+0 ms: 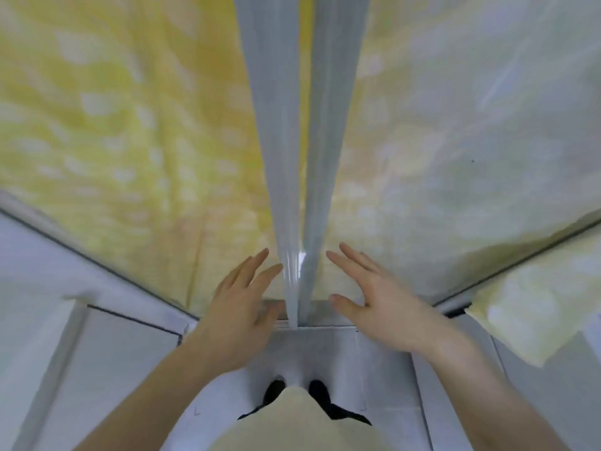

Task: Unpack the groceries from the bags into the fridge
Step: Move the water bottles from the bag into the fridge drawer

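my left hand [239, 309] sat just left of centre in the lower half of the frame, fingers straight and released, pointing up and right toward the grey edge strip of the left fridge door [130, 125]. fingertips looked close to that strip, maybe touching, couldn't tell through the blur. it gripped nothing.

my right hand [374, 302] mirrored it just right of centre, fingers spread and straight, thumb out low toward the seam, also released and holding nothing. it was near the grey edge strip of the right fridge door [471, 125], contact not clear.

the fridge filled the whole upper part of the frame. the two doors met at a narrow seam [300, 222] running down the centre, with a grey strip on either side of it. the left door showed a blurry yellow patterned reflection or surface, and the right door was paler, yellowish turning to grey-white toward the upper right. the doors looked closed or very nearly so, with only a thin bright gap at the seam between my hands.

the lower door or drawer front [325, 346] was pale grey, directly below my hands at bottom centre. my dark shoes [274, 390] were on the floor at bottom centre, partly hidden by my light top [292, 424]. both forearms came in from the bottom corners. a pale yellow cloth-like shape [527, 314] sat at the right edge. the whole frame was motion-blurred.
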{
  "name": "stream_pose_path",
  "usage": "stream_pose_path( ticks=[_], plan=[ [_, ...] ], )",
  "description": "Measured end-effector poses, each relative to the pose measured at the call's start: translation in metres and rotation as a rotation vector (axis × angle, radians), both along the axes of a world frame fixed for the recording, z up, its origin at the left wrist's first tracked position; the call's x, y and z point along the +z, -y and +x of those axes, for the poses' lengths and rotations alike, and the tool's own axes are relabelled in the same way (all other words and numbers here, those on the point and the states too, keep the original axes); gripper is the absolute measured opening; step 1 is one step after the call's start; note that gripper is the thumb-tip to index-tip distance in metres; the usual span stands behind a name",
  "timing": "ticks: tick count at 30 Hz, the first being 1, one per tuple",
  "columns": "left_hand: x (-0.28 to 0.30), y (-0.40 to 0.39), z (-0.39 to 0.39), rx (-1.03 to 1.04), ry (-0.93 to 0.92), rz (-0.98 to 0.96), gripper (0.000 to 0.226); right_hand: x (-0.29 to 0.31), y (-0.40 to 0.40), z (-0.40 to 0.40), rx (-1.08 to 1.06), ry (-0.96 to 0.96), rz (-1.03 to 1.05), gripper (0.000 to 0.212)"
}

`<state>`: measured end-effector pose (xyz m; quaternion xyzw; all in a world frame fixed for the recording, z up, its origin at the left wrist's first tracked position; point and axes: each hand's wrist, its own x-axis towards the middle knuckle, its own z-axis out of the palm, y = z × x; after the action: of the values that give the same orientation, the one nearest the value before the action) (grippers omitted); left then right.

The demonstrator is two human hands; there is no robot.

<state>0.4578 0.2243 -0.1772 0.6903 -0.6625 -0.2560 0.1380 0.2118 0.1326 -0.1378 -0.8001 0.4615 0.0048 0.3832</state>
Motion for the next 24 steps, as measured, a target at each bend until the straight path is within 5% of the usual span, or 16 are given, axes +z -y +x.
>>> stream_pose_path(
  ticks=[13, 24],
  plan=[
    [0.015, -0.163, 0.077, 0.863, 0.053, -0.033, 0.059, 0.01, -0.017, 0.19, 0.788, 0.025, -0.017, 0.069],
    [0.011, -0.319, 0.174, 1.216, 0.159, 0.044, 0.066, 0.014, -0.127, 0.364, 1.079, -0.027, -0.108, 0.073]
  ],
)
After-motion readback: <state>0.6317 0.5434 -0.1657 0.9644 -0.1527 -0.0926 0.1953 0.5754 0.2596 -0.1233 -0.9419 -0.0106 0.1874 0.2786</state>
